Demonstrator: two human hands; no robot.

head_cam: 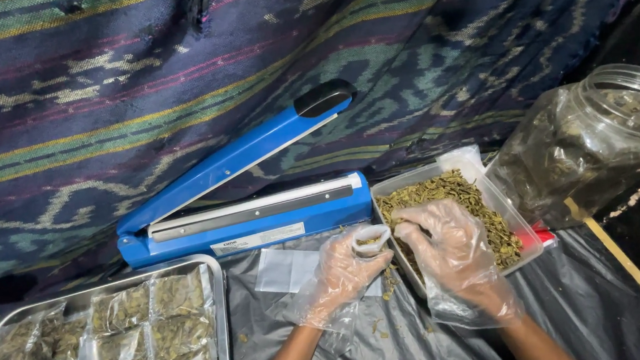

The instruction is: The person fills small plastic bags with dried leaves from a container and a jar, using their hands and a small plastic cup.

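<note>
Dark plastic sheeting covers the table; gloved left hand (341,267) pinches open a small clear pouch (370,239) beside the tray of dried leaves (446,215), right hand (449,247) scooping a loose clump; leaves may spill past the narrow mouth

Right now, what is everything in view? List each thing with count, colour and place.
heat sealer: one, blue, arm raised, centre.
plastic tub: one, clear, holding dried green-yellow leaves, right of the sealer.
jar: one, clear, tilted, far right.
metal tray: one, silver, lower left.
filled packets: several, clear with dried leaves, in the tray.
empty bags: clear, flat, below the sealer.
patterned cloth: dark, striped, behind.
small bag: one, clear, held open.
left hand: gloved, holding the small bag.
right hand: gloved, in the tub's leaves.
</note>
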